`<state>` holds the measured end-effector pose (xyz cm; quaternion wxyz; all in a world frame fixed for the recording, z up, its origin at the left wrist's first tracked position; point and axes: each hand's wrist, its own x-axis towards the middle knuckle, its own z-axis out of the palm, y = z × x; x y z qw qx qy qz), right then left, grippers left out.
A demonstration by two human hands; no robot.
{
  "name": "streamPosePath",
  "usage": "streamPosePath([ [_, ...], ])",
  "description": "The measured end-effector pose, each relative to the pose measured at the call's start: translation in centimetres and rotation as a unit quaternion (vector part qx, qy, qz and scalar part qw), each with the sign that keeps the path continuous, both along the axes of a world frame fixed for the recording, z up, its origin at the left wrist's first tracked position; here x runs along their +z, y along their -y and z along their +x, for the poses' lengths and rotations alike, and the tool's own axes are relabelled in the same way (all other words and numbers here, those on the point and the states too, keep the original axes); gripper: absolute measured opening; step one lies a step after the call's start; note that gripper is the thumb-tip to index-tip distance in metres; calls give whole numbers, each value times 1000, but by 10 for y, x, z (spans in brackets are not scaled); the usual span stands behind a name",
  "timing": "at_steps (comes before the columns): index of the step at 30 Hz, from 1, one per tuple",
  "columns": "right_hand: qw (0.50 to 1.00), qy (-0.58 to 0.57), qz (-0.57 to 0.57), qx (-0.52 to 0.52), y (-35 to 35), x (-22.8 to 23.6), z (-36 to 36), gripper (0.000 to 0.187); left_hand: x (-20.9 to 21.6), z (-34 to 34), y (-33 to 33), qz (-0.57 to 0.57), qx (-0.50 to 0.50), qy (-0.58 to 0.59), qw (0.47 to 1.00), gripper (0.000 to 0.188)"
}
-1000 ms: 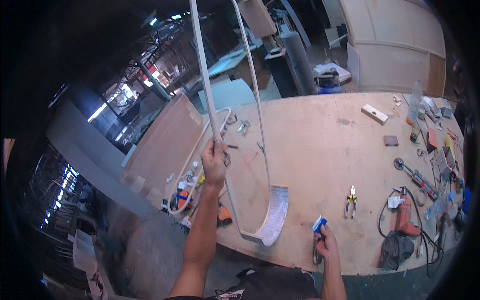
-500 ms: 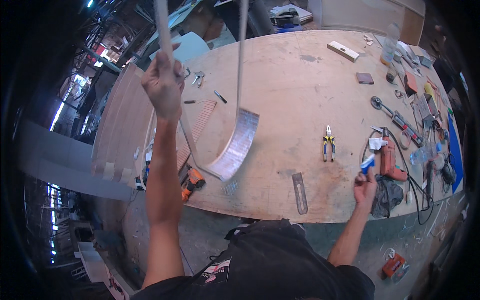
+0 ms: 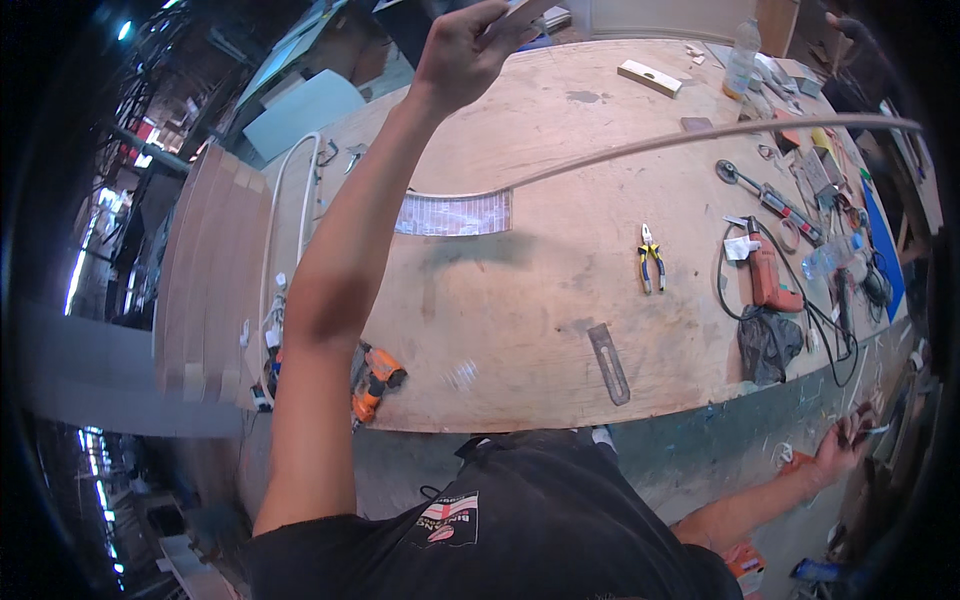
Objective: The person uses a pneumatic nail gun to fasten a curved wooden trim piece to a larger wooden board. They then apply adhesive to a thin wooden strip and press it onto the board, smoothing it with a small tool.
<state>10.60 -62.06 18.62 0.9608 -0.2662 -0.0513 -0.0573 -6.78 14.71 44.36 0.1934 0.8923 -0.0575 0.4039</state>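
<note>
Dim workshop surroundings (image 3: 190, 130), fading to black at the rim of my feed, enclose the wooden table (image 3: 560, 300). Over it stretches a bent wooden strip (image 3: 700, 139), its curved section (image 3: 460, 213) partly hidden behind the left forearm (image 3: 345, 280). I see the left hand (image 3: 465, 50) clenched on the strip where the upper edge cuts it off; whether the blurred right hand (image 3: 842, 450) pinches anything, I cannot tell. A small chest patch (image 3: 452, 518) carries lettering.

Left hand (image 3: 462, 58) raised forward (gripping); right hand (image 3: 838, 450) low, outstretched.
</note>
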Motion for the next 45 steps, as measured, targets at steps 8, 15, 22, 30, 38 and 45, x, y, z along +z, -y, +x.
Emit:
streamPosePath([
  [8,987,-102,125,-9,46,4,-158,28,4,46,-47,-61,-104,-24,992,9],
  [15,980,-172,76,-57,14,17,-290,32,-40,71,-57,-48,-107,160,980,12],
  [22,990,-100,11,-94,11,76,-366,30,-110,70,-15,-40,-222,299,927,9],
  [30,991,-13,-11,-131,89,129,-427,30,-194,-9,45,45,-236,273,931,14],
  [38,956,-100,62,-270,62,110,-445,42,-269,-102,69,80,-238,111,962,21],
  [45,970,-136,142,-139,32,46,-473,28,-311,-143,78,126,-219,-55,966,25],
])
